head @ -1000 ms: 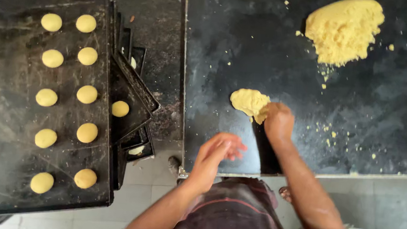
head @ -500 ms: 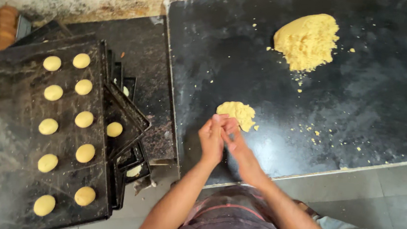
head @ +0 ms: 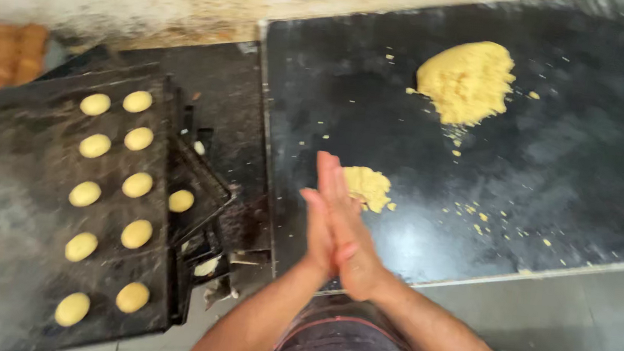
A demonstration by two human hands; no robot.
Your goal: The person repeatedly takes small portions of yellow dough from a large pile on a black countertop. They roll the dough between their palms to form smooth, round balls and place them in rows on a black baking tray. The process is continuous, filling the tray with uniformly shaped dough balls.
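both hands, left hand and right hand, press flat together, fingers straight, likely rolling dough unseen between palms, near the small dough lump; next calls for a free tray spot.

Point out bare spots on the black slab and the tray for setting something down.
On the black slab, the right half past the big dough heap is bare but for crumbs, as is the strip between that heap and the small dough lump. The dark tray is crowded: two columns of dough balls. Pressed-together hands block the near edge.
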